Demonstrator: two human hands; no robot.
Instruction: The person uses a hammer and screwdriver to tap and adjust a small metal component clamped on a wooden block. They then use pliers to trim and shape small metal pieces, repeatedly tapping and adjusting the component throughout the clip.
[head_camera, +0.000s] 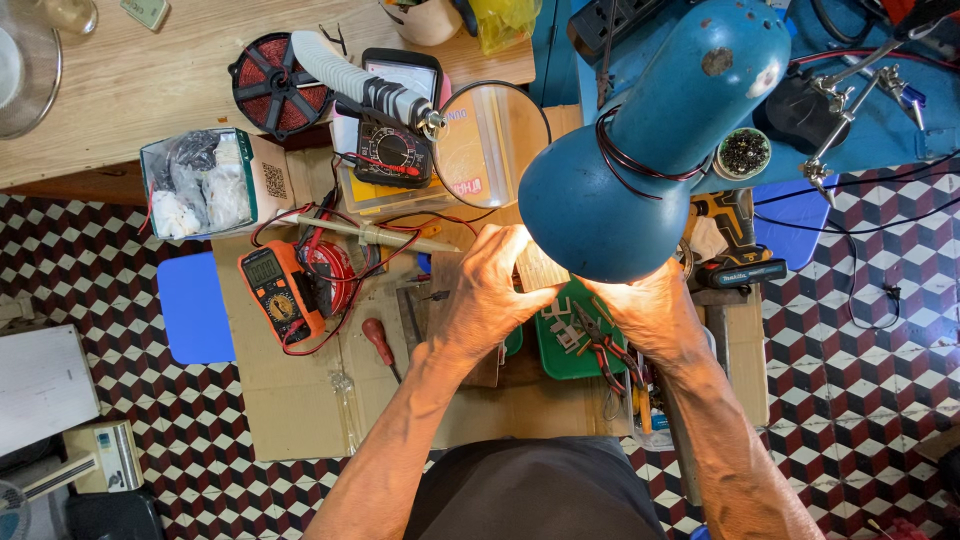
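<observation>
Two bare hands meet under the blue lamp shade (640, 150), which hides the fingertips of the right hand (650, 310) at 3 o'clock. The left hand (495, 285) closes its grip on a small pale block (540, 268) at the centre; whether the right grip is clamped on it cannot be told. Two multimeters lie on the bench: one orange multimeter (278, 290) at 9 o'clock, one black multimeter (395, 150) at 11. One pair of red-handled pliers (605, 350) rests on the green tray (560, 355).

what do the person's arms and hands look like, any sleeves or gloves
Both arms are bare all the way up, with no sleeves in view. The left hand and right hand wear no gloves; no watch, bands or rings are visible. Dark clothing shows at the lap.
</observation>
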